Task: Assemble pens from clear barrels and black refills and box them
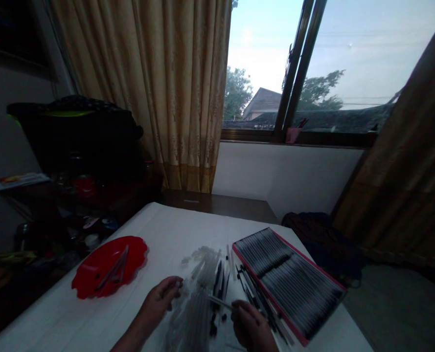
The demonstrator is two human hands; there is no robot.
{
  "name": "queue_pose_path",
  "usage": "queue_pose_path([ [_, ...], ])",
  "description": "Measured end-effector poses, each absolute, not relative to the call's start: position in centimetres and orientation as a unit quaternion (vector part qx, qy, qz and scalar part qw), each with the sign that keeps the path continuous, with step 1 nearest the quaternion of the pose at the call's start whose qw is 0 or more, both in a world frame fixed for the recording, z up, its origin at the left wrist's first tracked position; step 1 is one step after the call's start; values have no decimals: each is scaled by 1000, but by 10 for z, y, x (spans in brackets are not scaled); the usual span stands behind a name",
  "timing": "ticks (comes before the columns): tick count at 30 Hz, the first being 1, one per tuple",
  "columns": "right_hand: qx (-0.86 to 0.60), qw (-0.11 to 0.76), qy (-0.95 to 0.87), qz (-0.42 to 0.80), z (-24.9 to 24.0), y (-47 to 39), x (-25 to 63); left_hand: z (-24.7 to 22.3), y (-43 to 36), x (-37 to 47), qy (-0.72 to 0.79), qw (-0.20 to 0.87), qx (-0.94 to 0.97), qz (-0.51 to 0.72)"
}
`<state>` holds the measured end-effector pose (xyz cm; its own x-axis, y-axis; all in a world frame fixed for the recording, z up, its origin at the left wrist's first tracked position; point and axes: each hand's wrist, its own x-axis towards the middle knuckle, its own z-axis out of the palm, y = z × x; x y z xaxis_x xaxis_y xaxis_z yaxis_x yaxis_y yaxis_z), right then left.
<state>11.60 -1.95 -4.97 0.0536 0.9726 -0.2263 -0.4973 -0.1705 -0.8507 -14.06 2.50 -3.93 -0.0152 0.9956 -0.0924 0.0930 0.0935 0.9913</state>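
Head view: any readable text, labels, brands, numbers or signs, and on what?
No text is readable.
Red can: pale marking, too dark and blurred.
Papers at left: print too small.
Screen, top left: red marks, blurred.
Clear tubes: none visible.

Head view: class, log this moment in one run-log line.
right hand: holds thin rod; left hand: beside clear tubes, grip unclear; red dish: left side; red-edged tray: right side, filled with rows

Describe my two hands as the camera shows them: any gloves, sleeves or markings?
Both the left hand and right hand are ungloved, with no sleeve in view. I see no watch or bracelet; it is too dim to rule out rings or small markings.
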Motion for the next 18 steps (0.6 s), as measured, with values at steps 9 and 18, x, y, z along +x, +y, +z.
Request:
queue_pose_path([
  [9, -436, 545, -376, 610, -41, -22, 84, -12, -7, -125, 501, 598, 340, 525],
  [18, -420, 485, -435, 632, -49, -21, 77, -16, -19, -121, 492, 628, 300, 523],
])
